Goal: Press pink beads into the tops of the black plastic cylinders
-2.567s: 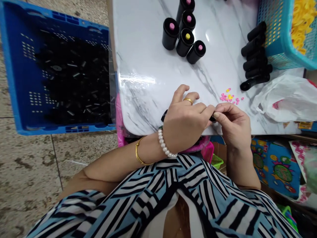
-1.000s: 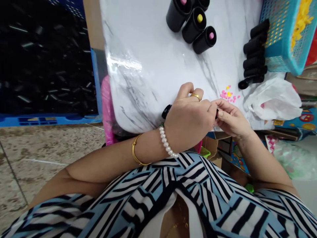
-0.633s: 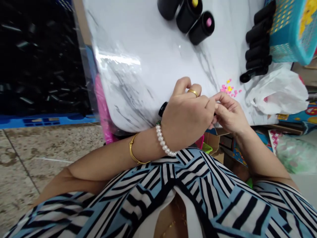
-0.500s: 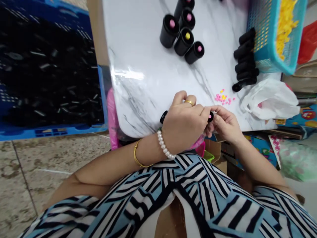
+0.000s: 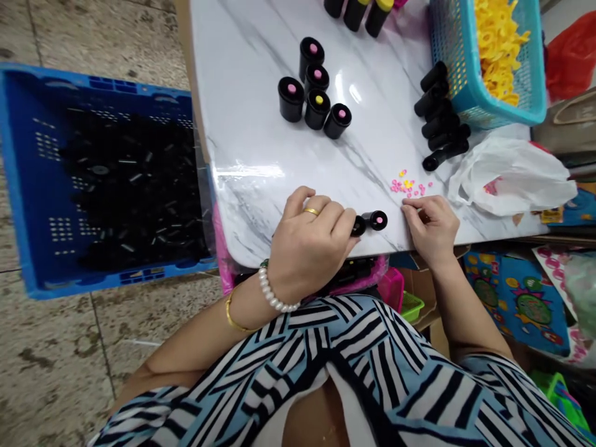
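Observation:
My left hand (image 5: 316,239), with a ring and bracelets, curls over a small black tube (image 5: 358,227) at the table's front edge; most of the tube is hidden under the fingers. Right beside it, a black tube with a pink centre (image 5: 379,220) lies on the table, its end facing me. My right hand (image 5: 433,230) is closed, thumb and forefinger together on the tabletop just below a scatter of small pink and yellow beads (image 5: 405,184). Whatever its fingertips hold is too small to make out.
Several black cups with pink or yellow centres (image 5: 317,108) stand on the marbled table (image 5: 251,205). Black tubes (image 5: 437,124) lie by a turquoise basket (image 5: 484,105) of yellow pieces. A white plastic bag (image 5: 512,177) sits right; a blue crate (image 5: 35,211) of black parts stands left.
My right hand has moved away from the left, rightward to the tabletop near the beads. The pink-centred tube now shows beside my left hand, which has shifted slightly left. The view has shifted.

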Demonstrator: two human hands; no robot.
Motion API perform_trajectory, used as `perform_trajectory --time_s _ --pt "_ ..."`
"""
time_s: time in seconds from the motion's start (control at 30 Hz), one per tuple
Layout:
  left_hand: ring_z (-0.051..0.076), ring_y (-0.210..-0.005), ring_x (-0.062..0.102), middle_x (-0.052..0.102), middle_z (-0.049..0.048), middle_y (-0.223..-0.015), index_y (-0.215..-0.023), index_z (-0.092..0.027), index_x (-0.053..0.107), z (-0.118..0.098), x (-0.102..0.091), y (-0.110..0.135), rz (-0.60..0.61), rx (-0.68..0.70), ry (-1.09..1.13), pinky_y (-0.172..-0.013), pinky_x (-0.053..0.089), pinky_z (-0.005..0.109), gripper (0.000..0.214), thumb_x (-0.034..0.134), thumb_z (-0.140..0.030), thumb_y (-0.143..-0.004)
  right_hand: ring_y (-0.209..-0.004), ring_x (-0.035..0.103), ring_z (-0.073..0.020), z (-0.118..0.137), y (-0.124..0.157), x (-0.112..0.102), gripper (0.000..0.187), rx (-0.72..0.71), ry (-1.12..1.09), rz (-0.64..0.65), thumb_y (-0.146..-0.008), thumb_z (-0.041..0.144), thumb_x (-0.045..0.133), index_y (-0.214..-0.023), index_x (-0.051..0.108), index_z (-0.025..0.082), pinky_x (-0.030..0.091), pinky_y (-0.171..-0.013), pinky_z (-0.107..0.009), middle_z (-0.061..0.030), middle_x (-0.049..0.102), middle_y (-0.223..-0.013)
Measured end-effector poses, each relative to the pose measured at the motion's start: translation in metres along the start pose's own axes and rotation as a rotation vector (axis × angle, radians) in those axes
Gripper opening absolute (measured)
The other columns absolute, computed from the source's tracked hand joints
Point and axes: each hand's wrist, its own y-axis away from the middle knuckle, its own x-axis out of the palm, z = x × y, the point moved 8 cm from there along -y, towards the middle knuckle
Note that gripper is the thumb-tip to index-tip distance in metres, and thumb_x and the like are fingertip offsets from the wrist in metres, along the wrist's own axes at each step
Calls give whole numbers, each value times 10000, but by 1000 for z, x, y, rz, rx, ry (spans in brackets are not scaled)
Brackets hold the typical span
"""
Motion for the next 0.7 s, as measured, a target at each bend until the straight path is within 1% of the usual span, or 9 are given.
perform_trajectory --time_s 0.07,0.13,0.23,0.3,0.33,0.47,0.5,0.57,0.7 --pt "250 -905 593 676 60 -883 -982 -209 664 -1 2 -1 -6 8 -16 -1013 485 521 191 588 -384 -972 -677 617 -147 2 1 1 135 -23 29 24 -922 294 695 -976 794 220 548 -708 -324 -53 733 -904" --pt "256 -920 594 670 63 -869 -952 -193 669 -3 4 -4 8 25 -29 -1015 482 516 227 604 -410 -969 -768 663 -173 5 4 2 144 -64 51 32 -915 283 706 -1012 797 227 559 -744 -339 -66 741 -941" --pt "243 -924 603 661 52 -843 -933 -170 668 -3 2 -5 18 40 -16 -1018 476 509 232 570 -371 -995 -851 686 -198 9 11 -2 117 -62 59 15 -903 291 719 -965 798 233 565 -764 -350 -73 736 -951" --pt "235 -920 603 655 45 -830 -919 -178 665 -3 1 -5 35 59 25 -1018 474 512 236 528 -346 -1011 -798 662 -183 14 18 -4 93 21 -13 58 -893 305 729 -890 783 230 553 -722 -334 -59 723 -905" --pt "234 -918 601 650 44 -824 -902 -182 662 -3 1 -4 52 79 50 -1019 473 517 242 521 -347 -1009 -761 645 -171 16 22 -2 94 92 -94 118 -889 311 734 -868 771 228 542 -695 -320 -49 718 -879" --pt "248 -919 593 621 46 -818 -842 -187 642 -6 2 -2 130 174 106 -1023 468 545 226 521 -321 -977 -582 597 -122 39 53 23 116 458 -611 542 -876 326 765 -881 726 217 490 -544 -261 -2 696 -731" --pt "249 -919 593 612 47 -815 -832 -185 637 -6 3 -1 137 179 105 -1026 467 548 222 513 -303 -972 -543 584 -112 47 58 29 127 517 -714 611 -868 326 776 -883 720 213 473 -509 -248 7 686 -698" --pt "245 -910 595 604 48 -812 -823 -179 630 -6 3 -1 128 158 87 -1025 474 542 230 491 -279 -976 -522 585 -106 56 57 36 133 558 -822 644 -849 313 796 -871 718 208 470 -488 -236 13 682 -678" --pt "231 -856 592 595 51 -803 -835 -164 626 -4 2 -2 68 102 25 -975 511 507 236 480 -263 -991 -547 620 -125 53 28 49 120 543 -832 606 -816 289 823 -834 733 211 509 -519 -253 6 689 -662"
